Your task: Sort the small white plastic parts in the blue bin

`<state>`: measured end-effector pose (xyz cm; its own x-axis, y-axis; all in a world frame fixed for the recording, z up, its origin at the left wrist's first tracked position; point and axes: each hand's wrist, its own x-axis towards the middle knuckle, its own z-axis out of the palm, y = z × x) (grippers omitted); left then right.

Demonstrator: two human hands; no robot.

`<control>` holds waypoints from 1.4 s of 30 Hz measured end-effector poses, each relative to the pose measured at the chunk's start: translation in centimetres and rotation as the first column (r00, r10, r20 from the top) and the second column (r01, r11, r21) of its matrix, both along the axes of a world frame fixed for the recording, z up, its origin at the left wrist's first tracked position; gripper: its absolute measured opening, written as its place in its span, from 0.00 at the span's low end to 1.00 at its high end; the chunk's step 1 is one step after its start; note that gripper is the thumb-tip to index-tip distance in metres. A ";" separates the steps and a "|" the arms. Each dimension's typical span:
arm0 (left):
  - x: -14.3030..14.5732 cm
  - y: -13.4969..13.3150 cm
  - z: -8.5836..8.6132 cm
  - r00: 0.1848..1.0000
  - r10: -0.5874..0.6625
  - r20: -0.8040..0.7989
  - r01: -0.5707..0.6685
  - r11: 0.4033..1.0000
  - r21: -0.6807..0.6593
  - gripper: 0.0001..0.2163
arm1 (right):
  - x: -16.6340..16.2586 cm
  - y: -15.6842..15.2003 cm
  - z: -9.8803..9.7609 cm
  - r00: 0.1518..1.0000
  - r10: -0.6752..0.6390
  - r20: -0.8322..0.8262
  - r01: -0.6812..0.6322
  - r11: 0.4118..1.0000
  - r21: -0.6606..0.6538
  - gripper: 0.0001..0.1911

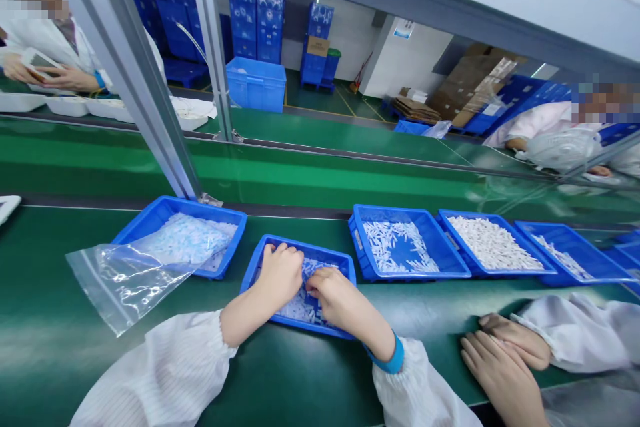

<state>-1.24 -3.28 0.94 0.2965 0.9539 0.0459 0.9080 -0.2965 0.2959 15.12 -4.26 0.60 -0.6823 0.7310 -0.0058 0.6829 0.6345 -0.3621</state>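
Observation:
Both of my hands reach into a small blue tray [249, 273] that holds many small, pale, translucent pieces [300, 310]. My left hand [283, 273] is over the tray's left half, its fingers curled down and closed; what they hold, if anything, is hidden. Close beside it, my right hand [336, 292] has thumb and fingers pinched together above the pieces, and I cannot make out anything between them. A blue wristband [396, 355] circles my right wrist. Left of this tray, a clear zip bag [135, 280] of pale blue pieces lies partly in another blue tray [150, 217].
To the right stand more blue trays, one with scattered white pieces [395, 243], another heaped with them [493, 243]. A co-worker's hands [505, 360] rest on the green table [300, 380] at right. A metal post [150, 100] rises behind the left tray. Other people sit across.

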 end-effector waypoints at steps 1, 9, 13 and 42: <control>-0.1 0.1 0.0 1.000 0.000 0.006 0.000 1.000 -0.008 0.12 | 0.2 0.2 0.0 0.998 -0.027 -0.057 0.028 0.999 0.017 0.12; -0.4 0.0 -0.3 1.000 -0.014 0.012 0.015 0.999 -0.040 0.12 | 0.6 1.9 0.0 0.964 -0.154 -0.219 0.180 0.978 0.102 0.13; -0.6 -0.5 -0.2 0.998 -0.060 -0.006 0.059 0.997 -0.050 0.07 | 0.6 2.2 -0.1 0.936 -0.153 -0.318 0.180 0.982 0.057 0.10; -0.6 -0.2 0.0 0.993 -0.118 -0.027 0.117 0.993 -0.027 0.09 | -0.9 1.7 -0.3 0.842 -0.080 -0.534 0.228 0.949 0.219 0.10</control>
